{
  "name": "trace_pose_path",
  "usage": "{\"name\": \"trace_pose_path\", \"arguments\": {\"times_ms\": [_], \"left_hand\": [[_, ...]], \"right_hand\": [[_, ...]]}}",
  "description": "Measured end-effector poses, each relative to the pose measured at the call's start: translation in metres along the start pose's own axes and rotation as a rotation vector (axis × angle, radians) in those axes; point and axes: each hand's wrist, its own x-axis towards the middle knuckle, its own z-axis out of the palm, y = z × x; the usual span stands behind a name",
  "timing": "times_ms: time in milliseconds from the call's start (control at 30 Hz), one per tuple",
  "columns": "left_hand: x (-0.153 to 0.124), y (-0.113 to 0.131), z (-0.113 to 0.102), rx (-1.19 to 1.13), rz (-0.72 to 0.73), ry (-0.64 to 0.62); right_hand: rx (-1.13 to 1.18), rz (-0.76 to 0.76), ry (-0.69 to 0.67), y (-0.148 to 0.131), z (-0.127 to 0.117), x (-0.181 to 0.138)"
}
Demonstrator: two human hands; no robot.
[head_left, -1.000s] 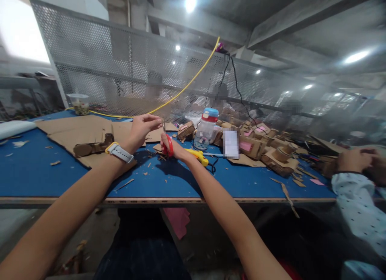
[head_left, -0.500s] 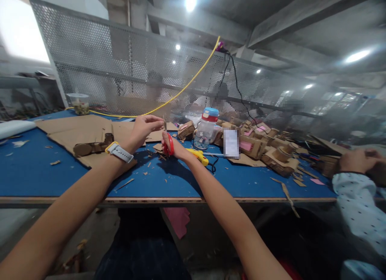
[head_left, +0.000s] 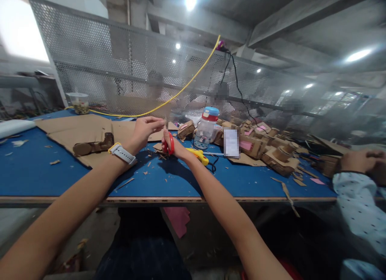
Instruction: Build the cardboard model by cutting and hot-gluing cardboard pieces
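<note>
My right hand [head_left: 167,142] is wrapped round the red handles of a pair of scissors [head_left: 171,144], whose blades point upward. Close to the blade tips, my left hand [head_left: 147,129] has its fingertips pinched together; whatever they hold is too small to make out. A grey watch strap circles my left wrist. Below the hands, small cardboard scraps [head_left: 159,149] lie on the blue table [head_left: 181,183]. Left of them, a brown cardboard piece with a round end [head_left: 87,149] rests on a large flat cardboard sheet [head_left: 69,129].
A yellow glue gun [head_left: 197,155] lies right of my hand, before a clear bottle [head_left: 203,131] with a blue lid. Cardboard models [head_left: 280,155] crowd the right side. Another person's hand [head_left: 356,161] is at far right. A plastic tub [head_left: 80,103] stands back left.
My left fingertips have shifted slightly to the right, closer to the scissor blades. The right hand keeps its grip, with hardly any movement.
</note>
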Motion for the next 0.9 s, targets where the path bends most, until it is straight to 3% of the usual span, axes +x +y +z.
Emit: {"name": "trace_pose_path", "arguments": {"times_ms": [200, 433, 900], "left_hand": [[0.001, -0.001, -0.002, 0.026, 0.033, -0.021], [0.0, 0.002, -0.001, 0.07, 0.072, -0.037], [0.003, 0.005, -0.003, 0.0, 0.054, -0.07]], "right_hand": [[0.088, 0.048, 0.022, -0.011, 0.002, -0.003], [-0.077, -0.014, 0.006, -0.001, -0.001, -0.001], [-0.176, -0.106, 0.037, 0.004, -0.004, 0.0]]}}
